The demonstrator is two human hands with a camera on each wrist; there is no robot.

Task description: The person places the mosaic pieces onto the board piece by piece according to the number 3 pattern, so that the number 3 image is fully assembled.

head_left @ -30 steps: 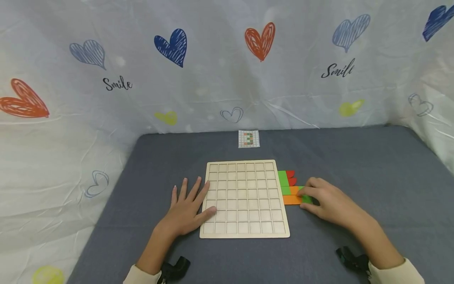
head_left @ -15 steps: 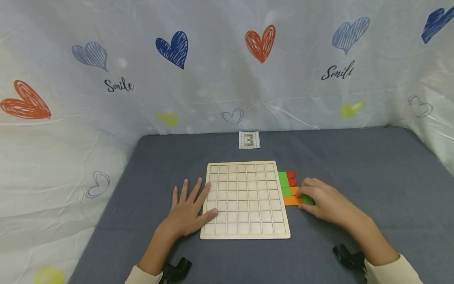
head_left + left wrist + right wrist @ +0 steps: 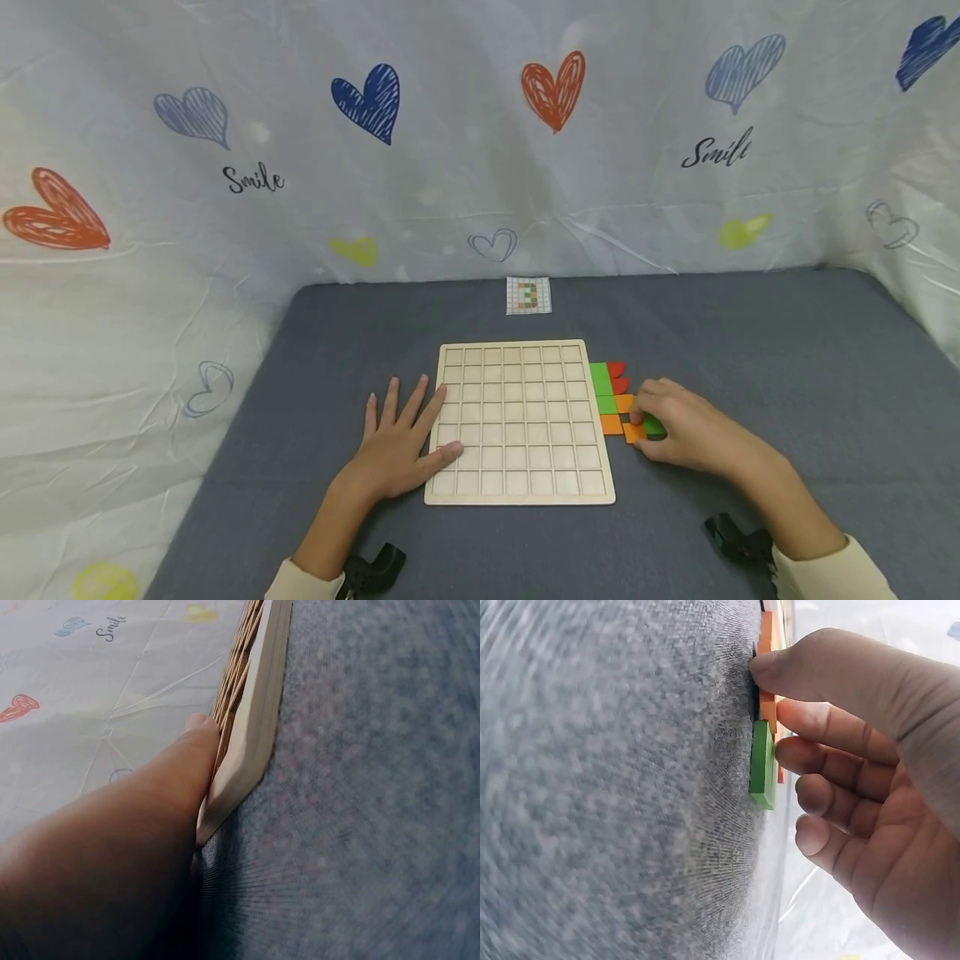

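My left hand lies with spread, straight fingers at the left edge of a wooden grid board; its thumb rests on the rim. At the board's right side, my right hand pinches an orange square tile between thumb and index finger. That tile sits slightly apart from the orange tile beside the board. A green tile lies against the pinched one, partly under the hand in the head view. In the left wrist view the thumb touches the board's edge.
Beside the board's upper right lie green tiles and red round-ended tiles; another orange tile sits just below them. A small card with a coloured grid pattern lies at the back of the grey-covered table.
The right thumb and index finger have shifted onto an orange tile and drawn it slightly right and nearer, opening a gap in the lower row. The left hand stays in place.
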